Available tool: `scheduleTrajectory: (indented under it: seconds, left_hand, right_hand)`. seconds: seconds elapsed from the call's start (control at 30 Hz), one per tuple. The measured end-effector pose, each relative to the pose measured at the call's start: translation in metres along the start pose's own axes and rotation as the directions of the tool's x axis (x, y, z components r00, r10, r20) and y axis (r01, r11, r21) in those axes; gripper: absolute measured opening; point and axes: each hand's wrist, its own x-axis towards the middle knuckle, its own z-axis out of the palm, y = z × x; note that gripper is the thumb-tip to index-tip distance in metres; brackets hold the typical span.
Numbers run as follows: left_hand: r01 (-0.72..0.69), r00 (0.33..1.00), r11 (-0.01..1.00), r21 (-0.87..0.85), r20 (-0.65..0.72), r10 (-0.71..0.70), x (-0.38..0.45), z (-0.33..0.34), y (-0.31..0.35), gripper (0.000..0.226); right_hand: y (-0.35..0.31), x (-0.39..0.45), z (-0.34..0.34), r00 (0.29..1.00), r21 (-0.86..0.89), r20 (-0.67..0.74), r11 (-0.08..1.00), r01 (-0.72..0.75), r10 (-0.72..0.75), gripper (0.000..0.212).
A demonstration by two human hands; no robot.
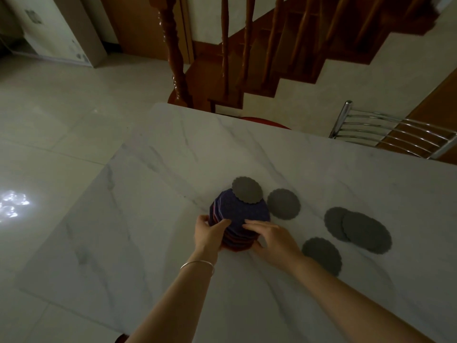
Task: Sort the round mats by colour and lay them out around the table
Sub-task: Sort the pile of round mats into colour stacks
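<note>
A stack of round scalloped mats [238, 215], dark blue with red edges showing, stands on the white marble table [173, 157]. One grey mat [247, 189] lies on the stack's far edge. My left hand [210, 233] grips the stack's left side. My right hand [272, 237] rests fingers on the top blue mat and cups the stack's right side. Loose grey mats lie to the right: one [284, 204] beside the stack, two overlapping [363, 231] further right, one [322, 254] near my right forearm.
A metal chair back [395, 131] stands at the table's far right edge. A red stool seat [262, 120] peeks past the far edge. Wooden stairs with balusters [247, 45] rise beyond. Pale tiled floor [61, 120] lies to the left.
</note>
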Motion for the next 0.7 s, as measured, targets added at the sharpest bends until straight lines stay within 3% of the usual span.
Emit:
scheduleTrajectory:
  seconds: [0.2, 0.3, 0.4, 0.53, 0.6, 0.7]
  left_hand:
    - [-0.244, 0.968, 0.945, 0.22, 0.003, 0.249, -0.01, 0.007, 0.015, 0.038]
    - [-0.423, 0.902, 0.806, 0.413, 0.104, 0.42, -0.019, 0.006, 0.026, 0.036]
    - [-0.523, 0.84, 0.659, 0.54, 0.2, 0.503, -0.028, 0.002, 0.031, 0.038]
    - [-0.612, 0.776, 0.546, 0.572, 0.3, 0.555, -0.035, -0.012, 0.026, 0.038]
    - [-0.663, 0.731, 0.487, 0.568, 0.355, 0.582, -0.036, -0.018, 0.022, 0.037]
    - [-0.753, 0.626, 0.389, 0.531, 0.394, 0.673, -0.035, -0.026, 0.014, 0.034]
  right_hand:
    - [0.004, 0.007, -0.01, 0.997, 0.106, -0.032, 0.992, -0.068, 0.071, 0.058]
    - [0.004, 0.013, -0.022, 0.992, 0.254, -0.044, 0.962, -0.101, 0.116, 0.066]
    - [0.009, 0.017, -0.035, 0.971, 0.355, -0.141, 0.925, -0.131, 0.192, 0.067]
    - [0.02, 0.012, -0.045, 0.891, 0.309, -0.349, 0.933, -0.183, 0.291, 0.064]
    - [0.027, 0.008, -0.049, 0.903, 0.291, -0.309, 0.934, -0.209, 0.298, 0.071]
    - [0.034, 0.0, -0.054, 0.957, 0.244, -0.133, 0.945, -0.219, 0.256, 0.074]
